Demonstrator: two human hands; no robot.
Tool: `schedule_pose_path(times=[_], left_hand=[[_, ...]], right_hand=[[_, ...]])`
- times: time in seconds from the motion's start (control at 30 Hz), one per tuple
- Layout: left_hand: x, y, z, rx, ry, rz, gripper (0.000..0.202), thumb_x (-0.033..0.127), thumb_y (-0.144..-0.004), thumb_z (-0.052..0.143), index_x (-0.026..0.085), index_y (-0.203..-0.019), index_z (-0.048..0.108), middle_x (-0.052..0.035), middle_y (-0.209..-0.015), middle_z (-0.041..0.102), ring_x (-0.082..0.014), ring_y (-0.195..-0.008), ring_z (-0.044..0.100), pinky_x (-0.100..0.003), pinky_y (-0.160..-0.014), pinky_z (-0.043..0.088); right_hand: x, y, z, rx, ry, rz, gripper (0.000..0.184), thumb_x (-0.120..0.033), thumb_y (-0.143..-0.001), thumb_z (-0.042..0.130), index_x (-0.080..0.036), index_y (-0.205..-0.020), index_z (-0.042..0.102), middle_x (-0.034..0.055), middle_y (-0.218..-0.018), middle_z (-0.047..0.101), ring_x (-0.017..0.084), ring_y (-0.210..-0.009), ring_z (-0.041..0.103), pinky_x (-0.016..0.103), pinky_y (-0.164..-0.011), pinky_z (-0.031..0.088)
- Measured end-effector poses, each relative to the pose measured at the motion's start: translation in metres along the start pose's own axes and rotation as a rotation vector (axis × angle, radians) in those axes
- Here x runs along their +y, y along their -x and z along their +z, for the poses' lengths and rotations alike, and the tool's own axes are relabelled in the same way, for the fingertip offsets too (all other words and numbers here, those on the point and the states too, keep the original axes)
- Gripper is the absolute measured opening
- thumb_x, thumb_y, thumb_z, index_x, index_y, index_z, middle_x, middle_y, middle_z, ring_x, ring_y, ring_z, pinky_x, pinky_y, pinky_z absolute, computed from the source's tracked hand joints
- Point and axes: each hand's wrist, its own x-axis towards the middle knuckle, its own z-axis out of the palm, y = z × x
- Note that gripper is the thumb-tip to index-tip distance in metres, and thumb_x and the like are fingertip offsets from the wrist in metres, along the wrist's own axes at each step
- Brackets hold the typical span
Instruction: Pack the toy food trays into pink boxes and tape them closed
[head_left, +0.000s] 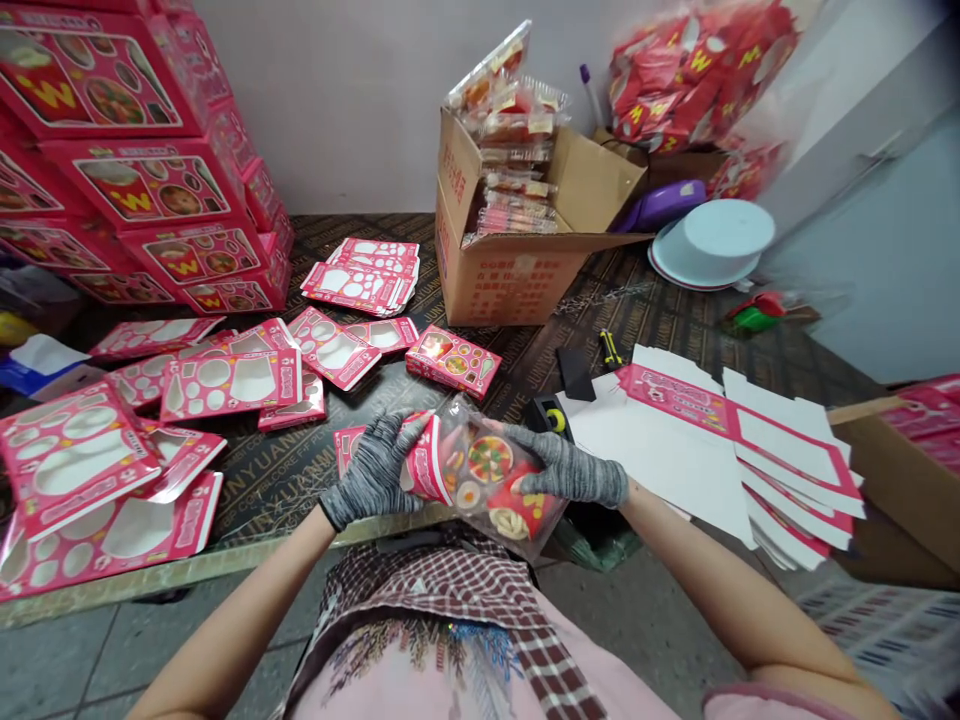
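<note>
My left hand (377, 468), in a grey knitted glove, is closed around a pink printed box (426, 462) at the table's front edge. In my gloved right hand (568, 470) is a clear plastic pack (486, 500) of toy food, its fingers gripping the pack's right side. Inside the pack a bowl, an egg shape and a red pouch with a yellow letter show. The pack's left end meets the open end of the box; how far it reaches inside is hidden. A filled pink box (454, 361) lies just beyond my hands.
Flattened window boxes (230, 384) lie in piles on the left, below stacked filled boxes (154, 180). A cardboard carton (510, 280) of clear packs stands at the back. Unfolded box blanks (675, 440), a yellow cutter (610, 348) and a light blue tub (727, 232) are on the right.
</note>
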Motion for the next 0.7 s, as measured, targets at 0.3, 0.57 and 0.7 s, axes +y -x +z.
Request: schedule_pose_path(times=[0.3, 0.57, 0.7], left_hand=[[-0.011, -0.002, -0.008, -0.003, -0.103, -0.026, 0.117, 0.083, -0.061, 0.068, 0.020, -0.155, 0.040, -0.0187, -0.152, 0.043, -0.0424, -0.140, 0.037, -0.056, -0.123, 0.009], [0.025, -0.006, 0.008, -0.364, -0.093, 0.122, 0.100, 0.071, -0.072, 0.066, 0.031, -0.158, 0.035, -0.0153, -0.155, 0.041, -0.0420, -0.142, 0.035, -0.060, -0.121, 0.001], [0.011, 0.001, 0.007, -0.267, -0.098, 0.069, 0.105, 0.077, -0.069, 0.065, 0.028, -0.158, 0.036, -0.0161, -0.154, 0.042, -0.0423, -0.140, 0.036, -0.058, -0.121, 0.005]], right_hand=[[0.007, -0.002, 0.001, -0.137, 0.083, -0.070, 0.075, -0.043, -0.087, 0.072, -0.025, -0.154, 0.045, 0.0112, -0.143, 0.062, 0.031, -0.126, 0.063, 0.044, -0.110, 0.049], [0.027, -0.043, -0.005, -0.400, -0.098, 0.188, 0.071, -0.041, -0.062, 0.091, -0.017, -0.126, 0.070, 0.0090, -0.112, 0.075, 0.028, -0.100, 0.072, 0.039, -0.085, 0.059], [0.034, -0.034, -0.022, -0.107, -0.243, 0.201, 0.082, -0.033, -0.055, 0.095, -0.019, -0.130, 0.064, 0.0062, -0.110, 0.074, 0.023, -0.095, 0.072, 0.035, -0.082, 0.060]])
